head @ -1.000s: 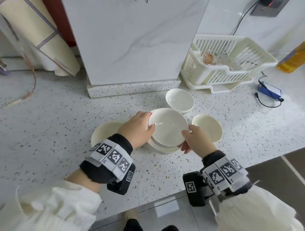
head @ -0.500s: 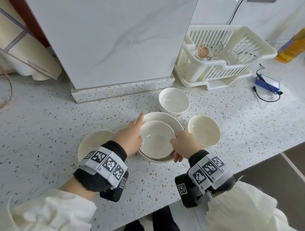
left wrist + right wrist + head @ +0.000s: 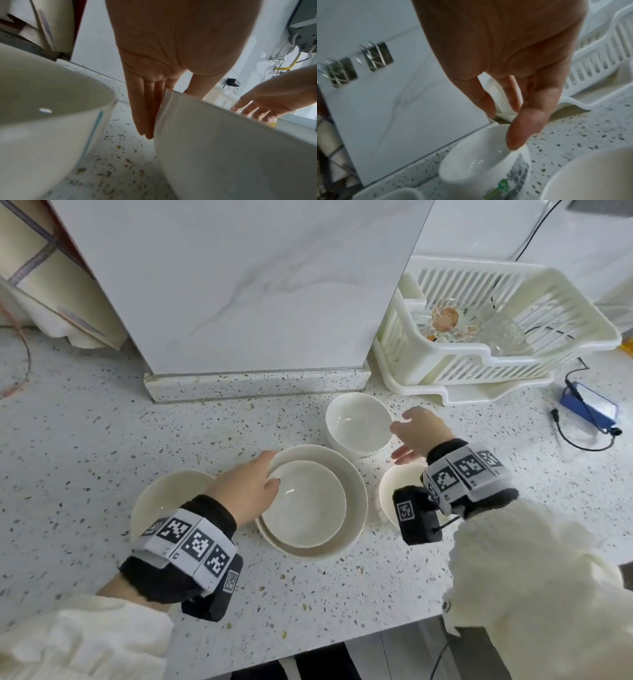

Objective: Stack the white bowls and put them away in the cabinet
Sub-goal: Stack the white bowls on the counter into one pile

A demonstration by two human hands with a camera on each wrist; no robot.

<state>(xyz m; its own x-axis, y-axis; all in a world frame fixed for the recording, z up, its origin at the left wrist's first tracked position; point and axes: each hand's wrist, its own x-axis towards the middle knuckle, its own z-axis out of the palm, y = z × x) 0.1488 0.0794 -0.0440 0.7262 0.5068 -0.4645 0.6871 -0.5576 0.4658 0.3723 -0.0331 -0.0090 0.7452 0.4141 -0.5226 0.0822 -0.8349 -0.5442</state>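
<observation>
Bowls on counter, two nested.
Our left hand (image 3: 248, 491) rests straight-fingered against the nested bowls (image 3: 310, 503); our right hand (image 3: 419, 433), fingers loosely spread, holds nothing beside the deep bowl (image 3: 358, 424).

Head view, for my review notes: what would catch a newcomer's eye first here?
The nested pair of white bowls at the centre of the speckled counter stands out first, with the left hand resting against its left rim. Next comes the right hand, open and reaching beside the deeper white bowl behind the pair. A white dish rack sits at the back right.
</observation>
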